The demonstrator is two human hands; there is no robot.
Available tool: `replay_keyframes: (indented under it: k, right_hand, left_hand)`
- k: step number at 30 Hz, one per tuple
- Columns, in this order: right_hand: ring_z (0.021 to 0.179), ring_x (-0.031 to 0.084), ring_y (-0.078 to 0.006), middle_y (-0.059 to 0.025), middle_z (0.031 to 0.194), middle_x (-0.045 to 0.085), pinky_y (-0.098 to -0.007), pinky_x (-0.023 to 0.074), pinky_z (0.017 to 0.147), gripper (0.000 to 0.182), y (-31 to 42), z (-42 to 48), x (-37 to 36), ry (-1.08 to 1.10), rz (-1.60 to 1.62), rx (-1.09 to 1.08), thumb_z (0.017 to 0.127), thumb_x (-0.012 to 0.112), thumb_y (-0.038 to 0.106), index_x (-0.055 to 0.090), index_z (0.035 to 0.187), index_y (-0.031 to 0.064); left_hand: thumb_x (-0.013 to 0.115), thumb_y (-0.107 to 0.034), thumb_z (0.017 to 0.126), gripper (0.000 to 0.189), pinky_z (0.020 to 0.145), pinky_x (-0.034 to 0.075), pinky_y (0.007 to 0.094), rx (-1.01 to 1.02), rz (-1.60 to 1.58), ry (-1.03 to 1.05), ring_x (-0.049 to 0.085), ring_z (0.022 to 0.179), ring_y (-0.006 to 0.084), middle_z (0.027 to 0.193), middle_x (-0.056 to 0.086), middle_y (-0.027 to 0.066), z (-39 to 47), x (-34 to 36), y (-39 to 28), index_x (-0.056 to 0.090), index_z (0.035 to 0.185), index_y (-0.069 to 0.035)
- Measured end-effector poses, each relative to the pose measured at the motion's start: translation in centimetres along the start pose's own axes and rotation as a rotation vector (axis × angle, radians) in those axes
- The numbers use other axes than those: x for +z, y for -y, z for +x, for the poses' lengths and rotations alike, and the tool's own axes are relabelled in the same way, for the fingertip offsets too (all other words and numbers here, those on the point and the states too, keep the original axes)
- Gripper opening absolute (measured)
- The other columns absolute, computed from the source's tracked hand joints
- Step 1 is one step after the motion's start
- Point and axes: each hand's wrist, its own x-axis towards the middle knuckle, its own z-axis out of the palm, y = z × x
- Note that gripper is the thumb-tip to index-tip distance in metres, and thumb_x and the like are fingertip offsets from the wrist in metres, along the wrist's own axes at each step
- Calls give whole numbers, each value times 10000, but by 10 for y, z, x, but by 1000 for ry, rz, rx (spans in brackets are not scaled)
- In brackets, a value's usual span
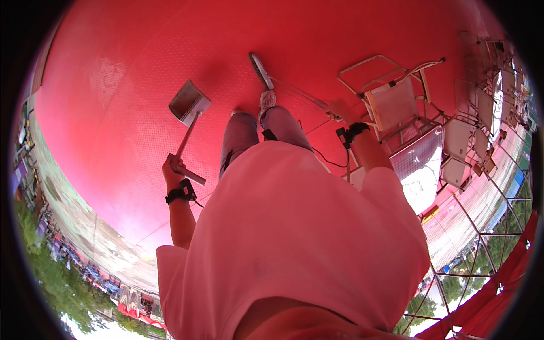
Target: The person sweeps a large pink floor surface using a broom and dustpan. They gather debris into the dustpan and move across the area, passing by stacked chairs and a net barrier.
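My left hand [173, 169] is closed around the handle of a long-handled dustpan [189, 102], whose pan with a toothed edge is in front of me to the left. With my right hand [340, 111] I grip the stick of a broom [261, 71]; its narrow bristled head is just ahead of my right shoe [267, 99]. The dustpan and the broom head are apart. Each wrist wears a black strap with a small device and a cable. Whether the pan holds anything cannot be told.
A folding chair [393, 104] stands close to my right arm, beside a white-topped table [420, 165]. More chairs [457, 136] are grouped farther right. A metal lattice frame [480, 233] is at the lower right. Red textured flooring [140, 85] lies underfoot.
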Motion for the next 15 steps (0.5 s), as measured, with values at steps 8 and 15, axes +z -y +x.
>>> replay_keyframes:
  k: [8, 15]
  right_hand:
    - [359, 380, -97, -9, 484, 419, -244, 266, 333, 255, 8, 59, -42, -272, 73, -90, 806, 493, 152, 574, 1046, 117]
    - [407, 514, -199, -94, 492, 499, -338, 385, 376, 198, 80, 64, 69, -447, -27, -251, 829, 492, 207, 581, 863, 33]
  left_hand:
    - [439, -283, 870, 248, 500, 382, 261, -88, 133, -32, 445, 514, 132, 617, 487, 49, 15, -10, -14, 505, 827, -48]
    - [487, -293, 837, 232, 466, 374, 225, -92, 153, 34, 452, 494, 99, 591, 495, 27, 24, -18, -16, 501, 766, -73]
